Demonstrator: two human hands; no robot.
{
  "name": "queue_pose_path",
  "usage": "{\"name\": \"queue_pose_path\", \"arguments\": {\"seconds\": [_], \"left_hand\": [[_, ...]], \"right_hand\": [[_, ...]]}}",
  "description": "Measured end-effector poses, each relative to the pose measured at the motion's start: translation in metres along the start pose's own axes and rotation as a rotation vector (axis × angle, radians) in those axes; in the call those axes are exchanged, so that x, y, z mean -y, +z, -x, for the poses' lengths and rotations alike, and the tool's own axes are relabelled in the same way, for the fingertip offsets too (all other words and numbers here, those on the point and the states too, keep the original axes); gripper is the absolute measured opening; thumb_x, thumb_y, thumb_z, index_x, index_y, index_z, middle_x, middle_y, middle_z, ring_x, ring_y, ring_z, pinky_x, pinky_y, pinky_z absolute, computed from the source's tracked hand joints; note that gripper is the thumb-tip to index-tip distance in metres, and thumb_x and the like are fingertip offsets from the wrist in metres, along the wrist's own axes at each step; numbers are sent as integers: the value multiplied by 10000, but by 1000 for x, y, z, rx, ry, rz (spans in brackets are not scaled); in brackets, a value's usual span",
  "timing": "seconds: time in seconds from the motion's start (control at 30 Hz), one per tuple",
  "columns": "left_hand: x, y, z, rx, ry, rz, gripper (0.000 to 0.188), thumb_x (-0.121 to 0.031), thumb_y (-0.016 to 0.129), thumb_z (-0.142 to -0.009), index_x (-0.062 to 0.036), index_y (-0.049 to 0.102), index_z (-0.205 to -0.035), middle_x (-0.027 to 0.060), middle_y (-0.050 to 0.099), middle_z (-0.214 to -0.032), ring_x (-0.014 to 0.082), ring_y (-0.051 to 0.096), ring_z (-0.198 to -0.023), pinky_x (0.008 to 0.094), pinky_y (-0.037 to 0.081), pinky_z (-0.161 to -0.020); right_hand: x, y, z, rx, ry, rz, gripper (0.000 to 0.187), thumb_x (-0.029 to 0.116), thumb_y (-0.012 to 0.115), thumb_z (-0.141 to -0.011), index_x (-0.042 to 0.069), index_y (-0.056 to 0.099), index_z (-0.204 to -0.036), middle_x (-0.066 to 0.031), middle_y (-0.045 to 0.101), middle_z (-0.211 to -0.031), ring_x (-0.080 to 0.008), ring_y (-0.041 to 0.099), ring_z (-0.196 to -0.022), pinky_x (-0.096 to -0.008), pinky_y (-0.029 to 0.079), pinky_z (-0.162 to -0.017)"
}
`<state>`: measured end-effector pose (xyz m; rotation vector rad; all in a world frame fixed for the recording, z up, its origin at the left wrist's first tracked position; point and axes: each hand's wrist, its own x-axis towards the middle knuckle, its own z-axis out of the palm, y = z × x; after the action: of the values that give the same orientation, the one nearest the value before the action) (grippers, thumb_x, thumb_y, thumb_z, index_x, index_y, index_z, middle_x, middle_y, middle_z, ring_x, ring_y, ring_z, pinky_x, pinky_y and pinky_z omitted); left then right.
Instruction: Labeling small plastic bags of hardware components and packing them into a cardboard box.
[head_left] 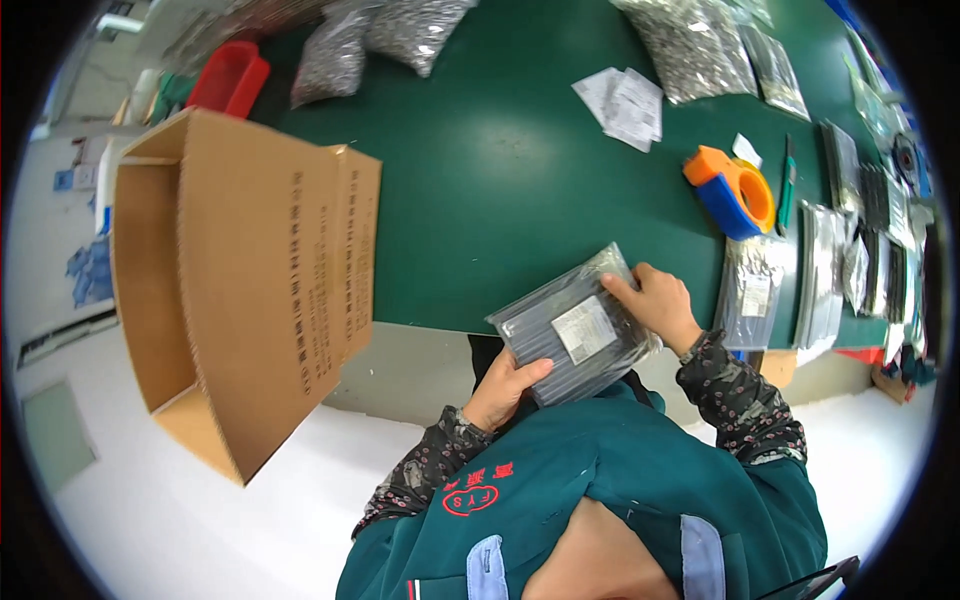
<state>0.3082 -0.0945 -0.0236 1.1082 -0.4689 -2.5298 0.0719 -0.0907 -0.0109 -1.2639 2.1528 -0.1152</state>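
A clear plastic bag of dark grey strips or tubes [598, 368] with a white label is held in front of my body, over the table's near edge. My left hand [508, 386] grips its lower left side, thumb on top. Around the upper right edge my right hand [660, 306] is closed, with its thumb pressed on the plastic. The fingers beneath the bag are hidden.
An open cardboard box [270, 290] lies on its side at the left, overhanging the green table [480, 190]. To the right are an orange and blue tape dispenser [735, 190], a green cutter knife [787, 185] and several bagged packs [748, 290]. Paper slips [628, 105], filled bags [690, 50] and a red bin [230, 78] sit farther back.
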Motion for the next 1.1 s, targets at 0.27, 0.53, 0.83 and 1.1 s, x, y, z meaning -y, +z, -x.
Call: {"name": "queue_pose_path", "arguments": {"seconds": [0.27,0.53,0.83,1.1], "left_hand": [[-88,48,62,128,290,-244,496,-102,561,-824,10,338,-1253,79,482,-1175,141,460,-1068,295,364,-928],[-162,87,169,67,780,-181,482,-130,534,-864,23,300,-1256,82,462,-1181,142,448,-1072,286,360,-929],[-197,21,218,-113,735,295,292,-108,444,-880,10,418,-1146,106,509,-1122,202,528,-998,377,438,-871],[-193,-4,215,-165,671,540,509,-74,440,-822,43,254,-1281,171,320,-1334,283,284,-1257,418,200,-1040]], "right_hand": [[58,-50,12,332,-62,-999,556,395,525,-854,-83,449,-1128,-103,556,-1003,-128,510,-898,-269,406,-812],[223,-167,23,243,-685,-771,428,311,583,-831,-48,484,-1042,-37,554,-891,-69,512,-786,-205,419,-703],[417,-144,-5,345,-770,210,558,442,578,-787,-71,564,-1007,-130,609,-889,-171,571,-810,-265,435,-729],[440,-57,-55,571,-623,429,757,563,532,-769,-99,473,-1132,-236,526,-1108,-299,525,-1011,-353,412,-830]]}}
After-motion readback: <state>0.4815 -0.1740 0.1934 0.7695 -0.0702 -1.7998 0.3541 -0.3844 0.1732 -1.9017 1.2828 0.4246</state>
